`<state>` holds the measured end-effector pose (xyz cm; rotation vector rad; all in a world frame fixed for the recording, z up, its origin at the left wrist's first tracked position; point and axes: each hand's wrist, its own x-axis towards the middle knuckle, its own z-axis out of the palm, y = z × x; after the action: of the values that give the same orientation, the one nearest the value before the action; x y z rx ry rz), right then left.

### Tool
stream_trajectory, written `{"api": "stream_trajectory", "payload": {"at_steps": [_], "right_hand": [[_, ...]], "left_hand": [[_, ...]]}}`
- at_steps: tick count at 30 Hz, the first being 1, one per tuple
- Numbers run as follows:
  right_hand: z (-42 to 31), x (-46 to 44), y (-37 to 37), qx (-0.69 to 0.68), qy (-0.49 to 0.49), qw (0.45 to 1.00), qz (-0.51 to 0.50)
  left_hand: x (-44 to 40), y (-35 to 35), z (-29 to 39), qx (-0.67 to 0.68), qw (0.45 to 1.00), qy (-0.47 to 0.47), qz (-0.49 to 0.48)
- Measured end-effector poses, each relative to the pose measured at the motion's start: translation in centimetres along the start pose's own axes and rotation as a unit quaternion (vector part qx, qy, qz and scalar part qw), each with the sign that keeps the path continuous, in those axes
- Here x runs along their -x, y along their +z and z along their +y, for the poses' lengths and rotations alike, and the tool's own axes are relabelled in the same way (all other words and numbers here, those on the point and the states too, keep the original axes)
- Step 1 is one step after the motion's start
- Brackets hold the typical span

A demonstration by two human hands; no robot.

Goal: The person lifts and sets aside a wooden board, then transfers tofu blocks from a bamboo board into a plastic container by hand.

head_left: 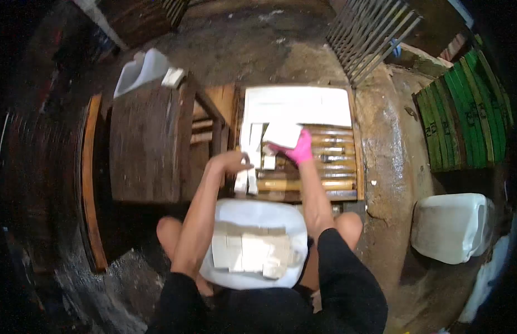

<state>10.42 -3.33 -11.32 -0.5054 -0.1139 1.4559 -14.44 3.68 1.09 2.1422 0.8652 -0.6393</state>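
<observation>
My right hand, in a pink glove, grips a white slab that looks like tofu, tilted above a slatted bamboo rack. My bare left hand hovers at the rack's left edge, fingers curved and apart, with nothing visible in them. Close to it, small white blocks and narrow white strips lie along the rack's left side. Larger white slabs cover its far end. Between my knees sits a white plastic tub holding several off-white blocks.
A dark wooden table stands to the left, with a cut-open white container and a white block at its far end. Green crates and a white jerrycan are on the right. Metal bars stand behind the rack.
</observation>
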Motion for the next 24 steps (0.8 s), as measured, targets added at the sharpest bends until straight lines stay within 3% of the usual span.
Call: {"api": "stream_trajectory", "payload": {"at_steps": [1, 4, 6, 8, 10, 11, 12, 13, 14, 15, 16, 17, 18, 19, 23, 24], "right_hand": [[-1.0, 0.6, 1.7, -0.082, 0.006, 0.996, 0.021], [-5.4, 5.4, 8.3, 0.165, -0.089, 0.978, 0.095], [-8.8, 6.7, 11.5, 0.205, -0.128, 0.951, 0.192], [-10.1, 12.2, 16.0, 0.170, -0.163, 0.971, 0.049], [-7.9, 18.1, 19.5, 0.196, -0.223, 0.940, 0.166], [-7.0, 20.7, 20.4, 0.197, -0.206, 0.941, 0.180], [-6.1, 22.8, 20.8, 0.200, -0.188, 0.942, 0.192], [-5.3, 24.8, 20.8, 0.109, -0.070, 0.989, 0.076], [-4.6, 26.3, 20.2, 0.012, 0.053, 0.998, -0.040], [-4.2, 27.4, 18.2, 0.074, 0.081, 0.992, 0.058], [-3.4, 27.8, 18.8, 0.090, 0.117, 0.985, 0.089], [-2.7, 28.1, 19.3, 0.103, 0.152, 0.976, 0.120], [-1.9, 28.3, 20.0, 0.069, 0.196, 0.975, 0.084], [0.3, 27.5, 23.5, 0.243, 0.215, 0.922, 0.212], [8.6, 23.2, 20.5, 0.506, 0.339, 0.793, -0.006], [12.7, 22.3, 19.9, 0.502, 0.400, 0.763, 0.082]], "left_hand": [[0.3, 0.0, 0.3, -0.043, 0.999, 0.022, 0.025], [-0.9, 0.0, -0.2, -0.059, 0.998, 0.021, 0.009], [0.2, -1.3, 1.6, -0.045, 0.999, 0.000, 0.010], [-0.6, -2.6, 1.9, -0.048, 0.998, 0.012, 0.028], [-1.1, -2.3, 1.5, -0.049, 0.999, 0.009, 0.012], [-1.1, -2.1, 1.2, -0.061, 0.996, 0.050, 0.049], [-0.7, -2.0, 1.4, -0.053, 0.997, 0.047, 0.035], [0.6, -2.1, 2.3, -0.044, 0.998, 0.041, 0.022], [1.4, -2.4, 2.9, -0.036, 0.999, 0.036, 0.010], [1.7, -2.3, 3.1, -0.035, 0.998, 0.047, -0.002], [1.5, -1.9, 2.9, -0.029, 0.998, 0.052, 0.005], [1.0, -1.8, 2.9, -0.027, 0.998, 0.059, 0.010], [0.4, -1.8, 3.0, -0.028, 0.997, 0.068, 0.015], [0.3, -1.6, 2.8, 0.004, 0.995, 0.095, 0.025], [-0.1, -1.2, 2.3, 0.049, 0.990, 0.135, -0.008], [0.7, -1.4, 2.6, 0.034, 0.994, 0.100, -0.010]]}}
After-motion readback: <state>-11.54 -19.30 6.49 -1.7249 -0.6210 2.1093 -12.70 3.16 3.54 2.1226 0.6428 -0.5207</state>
